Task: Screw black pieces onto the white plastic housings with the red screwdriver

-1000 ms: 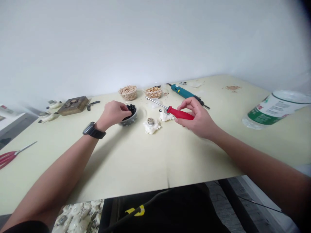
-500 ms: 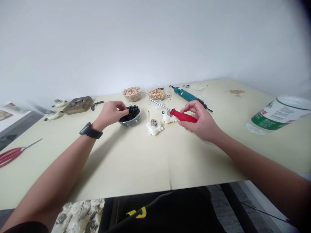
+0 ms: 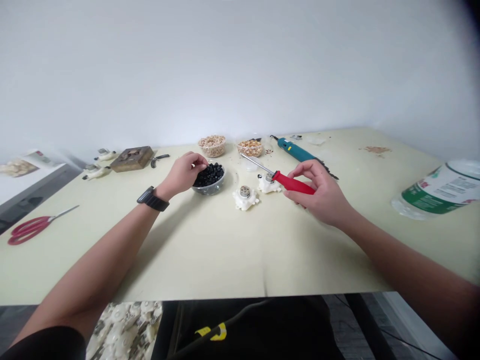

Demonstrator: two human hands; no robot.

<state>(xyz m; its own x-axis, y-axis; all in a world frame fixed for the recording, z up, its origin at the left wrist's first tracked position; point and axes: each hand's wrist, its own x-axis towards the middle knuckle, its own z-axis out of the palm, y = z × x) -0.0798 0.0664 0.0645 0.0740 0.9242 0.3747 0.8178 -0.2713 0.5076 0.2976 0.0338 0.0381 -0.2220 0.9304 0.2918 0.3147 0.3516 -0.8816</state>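
My left hand (image 3: 184, 173), with a black watch on the wrist, reaches over the left rim of a clear bowl (image 3: 209, 190) heaped with small black parts (image 3: 210, 174). Thumb and forefinger are pinched at the heap; whatever lies between them is too small to make out. In my right hand (image 3: 323, 192) is a screwdriver (image 3: 294, 183) with a red handle, its metal shaft pointing up and left. Below the shaft lies a white plastic part with a round metal piece (image 3: 269, 186). A second such white part (image 3: 245, 198) sits between my hands, touched by neither.
Behind are two tubs of small pieces, a pale one (image 3: 212, 146) and a golden one (image 3: 250, 148), and a teal power tool (image 3: 300, 151). Red-handled scissors (image 3: 35, 227), a wooden block (image 3: 132, 159) and pliers (image 3: 160, 159) lie left. A large labelled container (image 3: 440, 192) stands right.
The whole view has shifted, so the table things appear further right. My left hand stays pinched at the black parts, and my right hand keeps hold of the screwdriver.
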